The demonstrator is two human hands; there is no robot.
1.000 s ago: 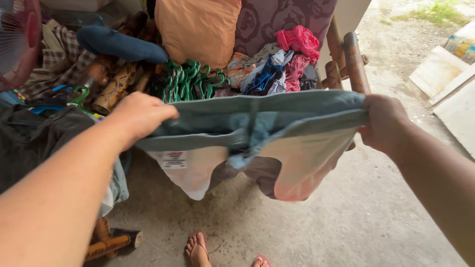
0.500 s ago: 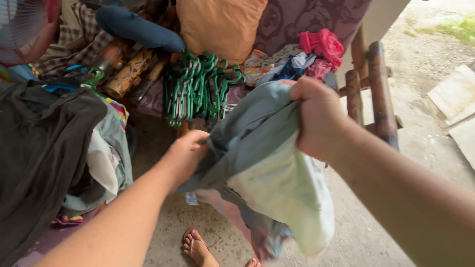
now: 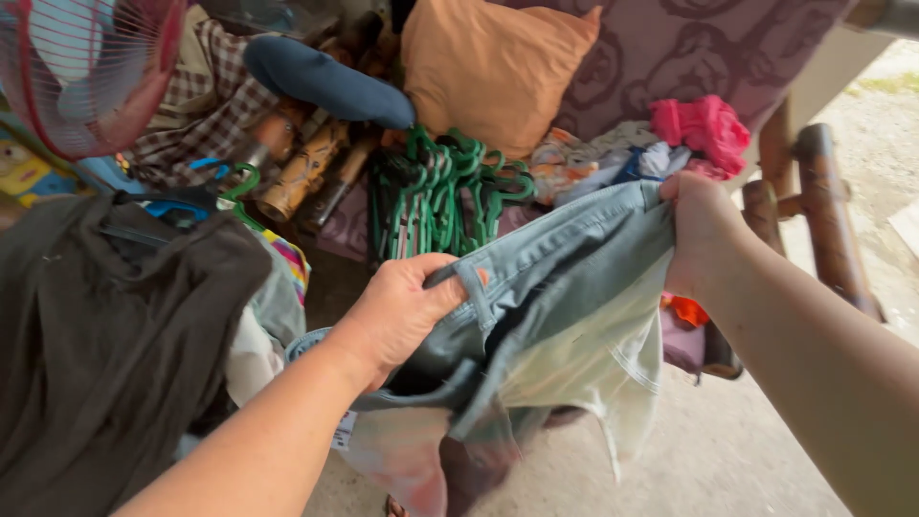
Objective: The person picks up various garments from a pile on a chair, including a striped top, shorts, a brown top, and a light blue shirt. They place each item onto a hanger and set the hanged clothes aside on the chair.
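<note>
I hold a pair of grey-blue shorts (image 3: 565, 287) turned inside out, with pale pocket linings showing. My left hand (image 3: 402, 311) grips the waistband near a belt loop. At the waistband's other end my right hand (image 3: 699, 230) is closed on the cloth, higher and farther away. The shorts hang slanted between the two hands, above the concrete floor. A bunch of green plastic hangers (image 3: 440, 191) lies on the bench just beyond the shorts.
A dark garment (image 3: 105, 335) hangs at the left over other clothes. An orange pillow (image 3: 488, 67), a dark blue cushion (image 3: 325, 86) and a heap of loose clothes (image 3: 661, 144) lie on the wooden bench (image 3: 823, 211). A red fan guard (image 3: 86, 67) stands top left.
The shorts were stretched wide between my hands, then bunched together; now they are spread slanted again. The view has shifted left and closer to the bench.
</note>
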